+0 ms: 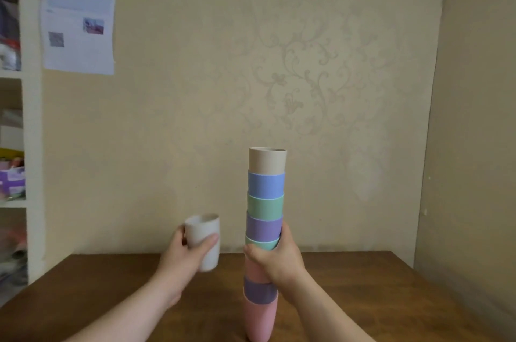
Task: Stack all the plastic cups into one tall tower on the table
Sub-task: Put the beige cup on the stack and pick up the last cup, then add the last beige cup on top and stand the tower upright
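A tall tower of nested plastic cups (265, 218) stands upright on the brown wooden table (97, 294), with a pink cup at the bottom and a beige cup (267, 160) on top; purple, green and blue cups lie between. My right hand (277, 259) is wrapped around the tower's middle, covering a pink cup. My left hand (181, 253) holds a white cup (203, 241) upright in the air, left of the tower and about level with its middle. The white cup's open mouth faces up.
A beige wall with a floral pattern rises behind the table. White shelves (16, 146) with mixed items stand at the far left, and a printed sheet (78, 24) hangs on the wall beside them. The table's far edge runs just behind the tower.
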`<move>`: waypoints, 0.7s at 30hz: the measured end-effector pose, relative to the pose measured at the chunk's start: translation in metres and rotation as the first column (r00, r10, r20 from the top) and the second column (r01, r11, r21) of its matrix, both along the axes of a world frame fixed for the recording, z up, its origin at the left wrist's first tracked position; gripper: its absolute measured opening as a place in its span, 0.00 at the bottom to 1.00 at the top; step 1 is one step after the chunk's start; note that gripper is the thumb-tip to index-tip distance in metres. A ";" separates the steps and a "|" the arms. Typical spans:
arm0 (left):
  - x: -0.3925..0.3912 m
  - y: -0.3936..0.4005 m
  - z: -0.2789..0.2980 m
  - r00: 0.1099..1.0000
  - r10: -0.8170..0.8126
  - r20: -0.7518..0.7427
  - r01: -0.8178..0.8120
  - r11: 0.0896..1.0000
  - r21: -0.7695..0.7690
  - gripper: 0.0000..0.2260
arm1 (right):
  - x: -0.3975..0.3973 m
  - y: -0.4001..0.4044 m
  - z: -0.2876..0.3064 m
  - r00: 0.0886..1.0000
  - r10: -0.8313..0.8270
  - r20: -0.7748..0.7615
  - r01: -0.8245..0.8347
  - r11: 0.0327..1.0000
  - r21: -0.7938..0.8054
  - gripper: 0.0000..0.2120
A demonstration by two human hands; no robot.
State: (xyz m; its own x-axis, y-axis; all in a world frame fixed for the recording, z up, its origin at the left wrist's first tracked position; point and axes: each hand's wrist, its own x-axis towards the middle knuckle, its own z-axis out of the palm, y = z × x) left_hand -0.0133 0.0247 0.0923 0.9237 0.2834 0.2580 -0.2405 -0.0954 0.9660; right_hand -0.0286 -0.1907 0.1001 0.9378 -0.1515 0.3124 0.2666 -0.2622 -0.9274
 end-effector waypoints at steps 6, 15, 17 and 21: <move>-0.032 -0.032 0.150 0.920 0.079 0.383 -0.087 0.996 0.004 0.34 | -0.001 0.000 -0.011 1.000 0.029 -0.001 -0.029 0.999 -0.030 0.35; -0.029 -0.095 0.222 0.921 -0.091 0.379 -0.002 0.971 0.238 0.28 | -0.001 0.001 -0.012 0.998 0.064 0.021 -0.064 0.998 -0.011 0.32; -0.021 -0.096 0.203 0.953 -0.098 0.287 -0.002 0.945 0.328 0.30 | 0.000 0.001 -0.013 0.998 0.064 0.023 -0.063 0.998 -0.013 0.32; -0.016 -0.096 0.180 0.960 -0.152 0.234 0.091 0.963 0.253 0.30 | 0.002 0.000 -0.014 0.996 0.077 0.035 -0.077 0.997 -0.008 0.33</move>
State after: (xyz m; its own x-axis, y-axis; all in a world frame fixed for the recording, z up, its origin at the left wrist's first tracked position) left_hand -0.0293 -0.0716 0.2722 0.8447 0.0754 0.5299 -0.4943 -0.2699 0.8264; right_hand -0.0264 -0.1906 0.0859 0.9349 -0.0768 0.3464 0.3190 -0.2455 -0.9154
